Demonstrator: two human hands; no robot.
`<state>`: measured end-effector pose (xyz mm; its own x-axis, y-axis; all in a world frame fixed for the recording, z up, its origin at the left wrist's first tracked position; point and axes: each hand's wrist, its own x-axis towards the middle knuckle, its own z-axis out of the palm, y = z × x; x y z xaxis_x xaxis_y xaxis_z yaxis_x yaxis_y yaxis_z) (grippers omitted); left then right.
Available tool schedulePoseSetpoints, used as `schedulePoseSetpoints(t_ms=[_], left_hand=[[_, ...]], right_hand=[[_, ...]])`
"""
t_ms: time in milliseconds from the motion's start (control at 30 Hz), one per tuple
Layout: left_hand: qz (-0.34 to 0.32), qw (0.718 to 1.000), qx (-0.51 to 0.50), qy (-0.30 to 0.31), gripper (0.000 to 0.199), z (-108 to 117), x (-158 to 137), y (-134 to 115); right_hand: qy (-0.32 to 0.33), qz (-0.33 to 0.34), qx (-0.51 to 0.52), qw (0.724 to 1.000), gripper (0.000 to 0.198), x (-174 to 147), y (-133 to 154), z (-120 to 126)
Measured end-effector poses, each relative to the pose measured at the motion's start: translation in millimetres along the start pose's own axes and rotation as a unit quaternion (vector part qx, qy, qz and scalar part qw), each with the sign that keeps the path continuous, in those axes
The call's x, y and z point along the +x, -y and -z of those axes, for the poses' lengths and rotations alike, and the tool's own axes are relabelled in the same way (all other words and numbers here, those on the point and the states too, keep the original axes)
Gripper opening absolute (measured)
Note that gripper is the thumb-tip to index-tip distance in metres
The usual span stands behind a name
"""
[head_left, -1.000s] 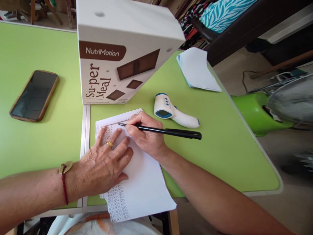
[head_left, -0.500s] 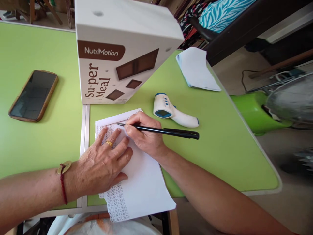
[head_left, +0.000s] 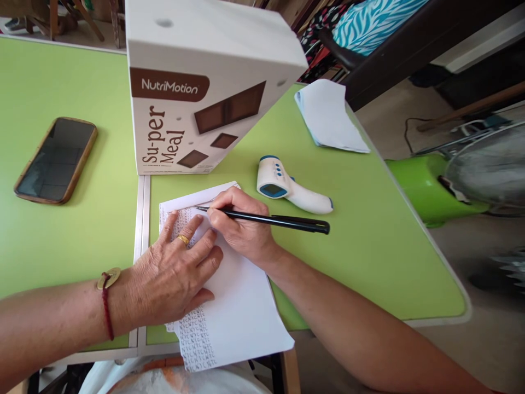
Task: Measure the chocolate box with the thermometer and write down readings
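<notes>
Between the thumb and fingers of my right hand [head_left: 244,224] is a black pen [head_left: 287,221], its tip touching the white paper [head_left: 241,312] near the top. Rows of small handwritten letters run down the paper's left side. My left hand [head_left: 176,268] lies over part of that writing with fingers spread, pressing the sheet against the green table [head_left: 348,262]. A ring and a red cord bracelet are on the left hand and wrist. The paper's lower end overhangs the table's front edge.
A tall white NutriMotion box [head_left: 172,49] stands just beyond the paper. To its right lies a white and blue infrared thermometer [head_left: 293,186], with folded papers [head_left: 328,117] farther back. A phone [head_left: 55,161] rests at the left. Off the table's right edge is a green bin-like object [head_left: 426,189].
The pen's rear end has shifted slightly left, and my right hand has moved a touch with it. My left hand stays in place on the paper.
</notes>
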<state>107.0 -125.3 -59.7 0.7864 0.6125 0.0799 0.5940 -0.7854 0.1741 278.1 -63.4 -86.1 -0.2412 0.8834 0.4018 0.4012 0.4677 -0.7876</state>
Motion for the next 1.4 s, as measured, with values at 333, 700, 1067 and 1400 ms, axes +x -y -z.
schedulePoseSetpoints(t_ms=[333,700,1067,1400], left_hand=[[0.001,1.000,-0.001,-0.001,0.055,0.1,0.9,0.2],[-0.001,1.000,0.005,0.004,0.055,0.3,0.6,0.4],[-0.002,1.000,0.007,0.002,0.056,-0.2,0.0,0.5],[-0.004,1.000,0.010,-0.003,0.053,-0.7,0.7,0.9]], right_hand=[[0.009,-0.002,-0.009,1.000,0.015,0.9,0.6,0.6],[0.007,0.010,-0.003,1.000,0.015,0.9,1.2,0.5],[0.009,0.014,-0.012,1.000,0.015,1.2,1.6,0.8],[-0.007,0.013,-0.012,1.000,0.015,0.7,-0.4,-0.2]])
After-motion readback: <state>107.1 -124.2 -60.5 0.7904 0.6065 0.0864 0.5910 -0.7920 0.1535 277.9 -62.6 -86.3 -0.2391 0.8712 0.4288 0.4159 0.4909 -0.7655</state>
